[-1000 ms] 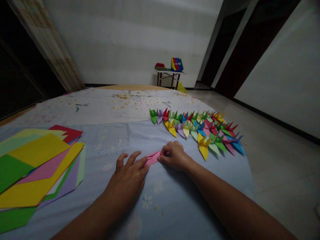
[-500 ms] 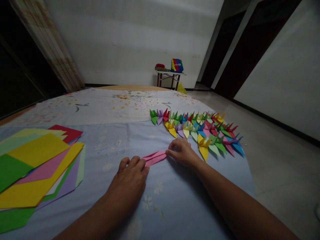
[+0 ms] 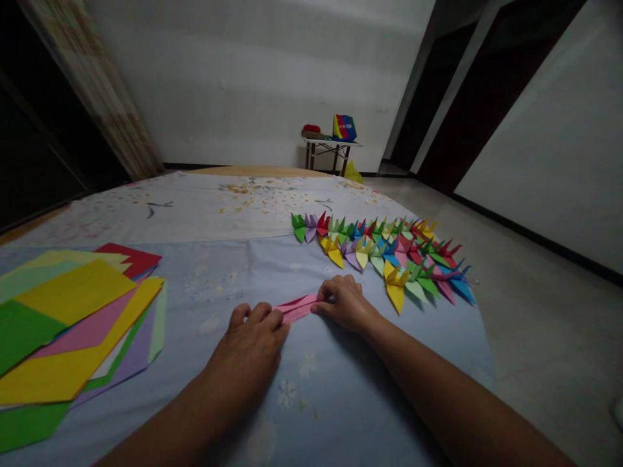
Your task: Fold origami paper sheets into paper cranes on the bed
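A narrow strip of folded pink paper (image 3: 298, 308) lies on the blue flowered cloth (image 3: 214, 383) between my hands. My left hand (image 3: 259, 337) rests over its left end, fingers curled and pressing it down; that end is hidden beneath them. At the right end, my right hand (image 3: 344, 303) pinches the paper between thumb and forefinger. Lengthwise folds show on the stretch between the hands. Beyond my right hand stand rows of folded paper cranes (image 3: 396, 279) in many colours.
A fanned stack of coloured paper sheets (image 3: 97, 331) lies at the left. Toward the table's far side is a white flowered cloth (image 3: 253, 201). Against the back wall, a small table (image 3: 331, 141) carries a colourful bag (image 3: 344, 128) and a red item.
My right hand has slid slightly left along the pink paper, so less of the strip shows between my hands. The left hand has stayed nearly in place.
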`<state>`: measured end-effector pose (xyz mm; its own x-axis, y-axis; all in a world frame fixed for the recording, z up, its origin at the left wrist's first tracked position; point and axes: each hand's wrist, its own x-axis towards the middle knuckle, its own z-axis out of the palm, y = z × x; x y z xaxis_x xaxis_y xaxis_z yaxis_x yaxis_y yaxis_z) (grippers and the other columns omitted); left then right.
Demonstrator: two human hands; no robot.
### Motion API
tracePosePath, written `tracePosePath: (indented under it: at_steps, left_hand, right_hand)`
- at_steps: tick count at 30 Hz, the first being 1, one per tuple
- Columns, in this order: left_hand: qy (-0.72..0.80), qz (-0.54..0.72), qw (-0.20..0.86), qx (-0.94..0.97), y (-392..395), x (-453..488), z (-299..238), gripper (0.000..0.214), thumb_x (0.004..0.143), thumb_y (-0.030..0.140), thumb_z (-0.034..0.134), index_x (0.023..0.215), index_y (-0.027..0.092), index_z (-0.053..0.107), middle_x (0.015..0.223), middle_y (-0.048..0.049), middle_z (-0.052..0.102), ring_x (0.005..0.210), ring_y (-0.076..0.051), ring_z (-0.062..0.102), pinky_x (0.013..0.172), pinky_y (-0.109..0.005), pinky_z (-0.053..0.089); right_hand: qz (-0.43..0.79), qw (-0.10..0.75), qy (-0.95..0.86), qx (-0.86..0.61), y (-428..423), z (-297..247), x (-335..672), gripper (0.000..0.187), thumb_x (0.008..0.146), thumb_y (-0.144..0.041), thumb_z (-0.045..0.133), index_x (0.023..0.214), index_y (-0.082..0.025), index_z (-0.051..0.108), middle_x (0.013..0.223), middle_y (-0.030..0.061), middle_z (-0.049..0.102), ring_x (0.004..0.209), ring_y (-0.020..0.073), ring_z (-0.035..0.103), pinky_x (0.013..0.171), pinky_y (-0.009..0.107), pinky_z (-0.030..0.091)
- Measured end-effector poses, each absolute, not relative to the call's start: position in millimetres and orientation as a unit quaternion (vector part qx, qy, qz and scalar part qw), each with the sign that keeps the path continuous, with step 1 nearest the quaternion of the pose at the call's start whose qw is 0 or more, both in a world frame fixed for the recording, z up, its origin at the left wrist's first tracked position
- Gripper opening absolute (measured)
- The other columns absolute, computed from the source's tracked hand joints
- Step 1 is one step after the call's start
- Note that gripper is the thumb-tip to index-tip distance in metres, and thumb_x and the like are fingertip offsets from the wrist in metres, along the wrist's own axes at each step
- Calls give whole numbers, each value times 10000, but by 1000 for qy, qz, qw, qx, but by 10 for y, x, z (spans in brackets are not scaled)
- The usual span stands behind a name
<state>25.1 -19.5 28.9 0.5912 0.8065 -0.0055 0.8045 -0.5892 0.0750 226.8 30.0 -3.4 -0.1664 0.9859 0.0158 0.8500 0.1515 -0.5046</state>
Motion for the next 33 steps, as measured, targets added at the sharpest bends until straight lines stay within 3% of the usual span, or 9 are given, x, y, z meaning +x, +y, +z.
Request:
tracePosePath:
  at_steps: [7,11,14,18,21,25,29,33]
  left_hand:
    - [450,45,65,890,-215,210,365,265,732,117,475,893,210,664,972,-65,648,964,-267,503,837,-438,255]
    - [456,86,73,883,-182,195,357,217,772,138,446,839,208,640,884,-44,651,895,-234,527,799,-399,294]
    - [476,147,50,866,-121,158,270,222,813,202,430,938,203,613,900,-54,653,888,-225,544,825,-406,308]
    - [522,209,49,826,-9,91,167,299,827,302,441,1080,200,562,1053,-83,638,1007,-245,537,889,-436,302]
    - [551,229,133,791,72,91,183,313,821,373,452,1038,203,599,1038,-74,653,993,-246,562,897,-408,332]
    - [532,218,283,768,169,180,279,301,796,404,472,897,199,668,863,-51,685,808,-226,604,725,-301,409]
    - [513,177,348,765,284,274,335,280,749,398,510,710,176,677,615,1,617,570,-163,523,531,-232,328]
    - [510,162,372,759,328,321,330,290,718,400,535,628,154,659,513,23,544,479,-124,445,473,-212,278]
  right_hand:
    - [233,213,-742,-592,325,24,2421,81,743,-288,623,784,-224,652,852,23,595,913,202,453,785,336,297]
    - [191,284,-759,-554,303,-21,2369,323,747,-447,617,992,-237,617,1016,50,572,1019,217,424,857,362,293]
    - [169,259,-797,-519,302,-86,2316,488,694,-539,640,1089,-259,582,1050,62,563,1036,233,407,863,383,283]
    - [153,247,-821,-491,316,-123,2285,363,733,-497,627,1017,-270,623,1009,55,592,1008,228,415,829,375,274]
    - [143,256,-836,-464,327,-121,2290,335,737,-463,641,1009,-268,626,975,51,610,988,220,425,817,364,264]
    - [130,273,-849,-434,334,-119,2288,329,724,-446,661,985,-250,620,963,45,614,980,210,426,818,356,256]
    - [103,302,-854,-411,319,-113,2258,248,751,-406,649,931,-237,625,921,36,617,959,201,424,817,349,257]
    - [86,322,-850,-408,310,-114,2241,201,760,-373,647,896,-225,631,897,32,621,947,196,425,823,351,259]
